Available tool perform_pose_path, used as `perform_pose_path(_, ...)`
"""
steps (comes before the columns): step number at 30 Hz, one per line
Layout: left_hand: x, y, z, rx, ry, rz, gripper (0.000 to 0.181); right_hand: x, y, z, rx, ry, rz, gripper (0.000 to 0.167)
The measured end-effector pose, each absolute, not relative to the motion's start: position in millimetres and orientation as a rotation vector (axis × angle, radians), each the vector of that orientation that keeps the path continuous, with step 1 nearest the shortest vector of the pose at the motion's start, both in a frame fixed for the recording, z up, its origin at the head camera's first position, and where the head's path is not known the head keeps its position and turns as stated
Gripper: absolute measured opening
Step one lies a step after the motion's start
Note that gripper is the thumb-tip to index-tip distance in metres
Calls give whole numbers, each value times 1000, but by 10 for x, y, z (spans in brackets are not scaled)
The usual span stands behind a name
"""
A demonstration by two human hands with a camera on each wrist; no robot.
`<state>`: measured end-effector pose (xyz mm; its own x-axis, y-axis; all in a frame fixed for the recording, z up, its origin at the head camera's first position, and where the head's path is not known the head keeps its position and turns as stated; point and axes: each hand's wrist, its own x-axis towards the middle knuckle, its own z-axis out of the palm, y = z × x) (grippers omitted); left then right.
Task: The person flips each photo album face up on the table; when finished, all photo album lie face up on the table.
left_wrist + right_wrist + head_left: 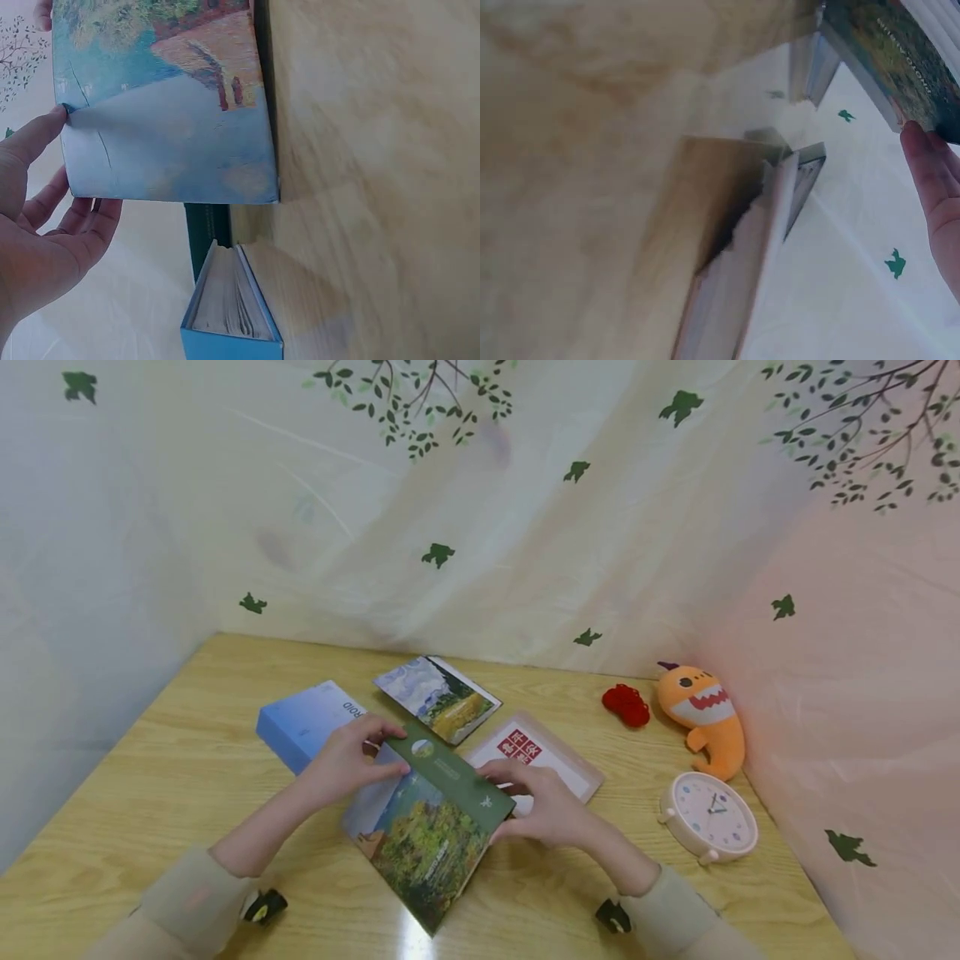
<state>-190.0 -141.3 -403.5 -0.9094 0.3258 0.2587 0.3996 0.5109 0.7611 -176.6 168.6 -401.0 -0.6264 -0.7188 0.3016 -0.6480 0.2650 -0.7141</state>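
the fingers of the left hand are clamped on a green-banded book, the thumb pressed on its painted front cover near the far left corner and the other fingers at the edge and behind. the right hand grips the same book at the far right corner, fingers along the far edge and thumb by the right side. the green-banded book hangs between both hands over the middle of the table, front cover up and tilted, one corner pointing toward the person; whether that corner touches the table i cannot tell. beige sleeves cover the forearms.

just beyond the left hand lies a thick blue book, partly hidden by that hand. past the held book's far edge is a landscape-painting book, lying flat. a white book with red characters on its cover lies behind the right hand, partly covered by it.

farther right, well apart from the hands, are a round pale clock, an orange plush shark and, just beside the shark, a red yarn bundle. a pale cloth printed with green birds and leafy branches hangs around the table.
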Motion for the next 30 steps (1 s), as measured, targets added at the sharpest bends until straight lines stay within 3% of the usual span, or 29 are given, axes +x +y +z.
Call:
perform_pose_path(11,-1895,-1321,-3920,-650,-2613,-1344,50,-1807,1723,-3923,-1425,2386,-1359,69)
perform_pose_path(23,-1903,-1262,-3834,-668,-2440,-1192,74,-1810,1693,-3792,-1562,2300,-1401,66)
perform_pose_path(30,-1916,-1240,-3818,-613,-2409,-1095,77,-1839,1683,-3701,-1617,2247,-1410,66)
